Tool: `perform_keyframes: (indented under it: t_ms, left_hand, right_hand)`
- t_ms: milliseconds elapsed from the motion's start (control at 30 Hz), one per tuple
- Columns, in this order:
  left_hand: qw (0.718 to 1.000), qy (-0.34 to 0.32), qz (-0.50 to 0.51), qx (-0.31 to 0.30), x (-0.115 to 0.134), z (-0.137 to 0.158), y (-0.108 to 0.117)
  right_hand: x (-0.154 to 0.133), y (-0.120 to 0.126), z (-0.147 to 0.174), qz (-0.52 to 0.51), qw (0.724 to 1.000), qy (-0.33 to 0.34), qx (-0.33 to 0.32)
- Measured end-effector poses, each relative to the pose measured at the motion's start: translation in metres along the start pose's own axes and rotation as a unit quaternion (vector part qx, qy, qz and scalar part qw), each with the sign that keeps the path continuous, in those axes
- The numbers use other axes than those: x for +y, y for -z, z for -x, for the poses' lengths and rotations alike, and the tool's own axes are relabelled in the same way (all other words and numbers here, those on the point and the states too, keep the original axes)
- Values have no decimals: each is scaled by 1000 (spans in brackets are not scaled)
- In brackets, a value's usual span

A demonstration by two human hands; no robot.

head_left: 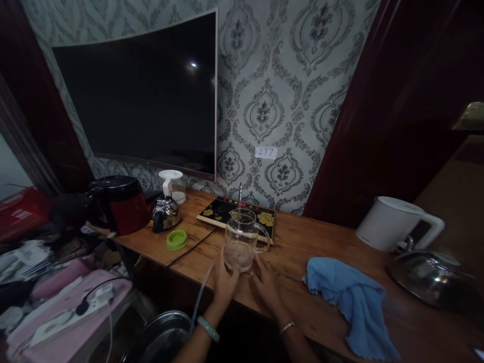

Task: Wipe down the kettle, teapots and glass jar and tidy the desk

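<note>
"One clear cylindrical glass pitcher (240,248), near the front edge of the brown wooden table (293,239). Held how?"

"The bare left hand (226,281) curls around its side at seven o'clock; the bare right hand (267,286), fingers loosely spread, is at five, contact unclear."

"What might go wrong?"

"Uneven pressure could let the smooth glass slip or tip over that edge."

"And the containers?"

"The pitcher seems partly filled with clear liquid (241,256). Toward half past seven, a round metal basin (166,314), contents too dim to tell; at ten, a squat shiny kettle (166,207), inside hidden."
</note>
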State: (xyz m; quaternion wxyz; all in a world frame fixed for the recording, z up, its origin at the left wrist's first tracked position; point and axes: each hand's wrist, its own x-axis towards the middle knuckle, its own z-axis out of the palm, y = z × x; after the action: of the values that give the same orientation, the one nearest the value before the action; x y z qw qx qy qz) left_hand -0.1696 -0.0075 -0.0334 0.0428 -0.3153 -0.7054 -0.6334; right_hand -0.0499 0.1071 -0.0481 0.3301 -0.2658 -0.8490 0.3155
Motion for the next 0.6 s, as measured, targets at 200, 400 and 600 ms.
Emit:
perform_keyframes:
  t_ms: [200,400,600]
  left_hand:
    - [1000,4,8,2,-3,0,-1]
    - [1000,3,-9,1,-3,1,-3]
    - [1000,-10,-20,-1,3,1,0]
  right_hand:
    - [0,-1,0,8,1000,-1,5]
    - [4,-4,0,-4,1000,6,13]
    - [3,-1,0,9,1000,5,5]
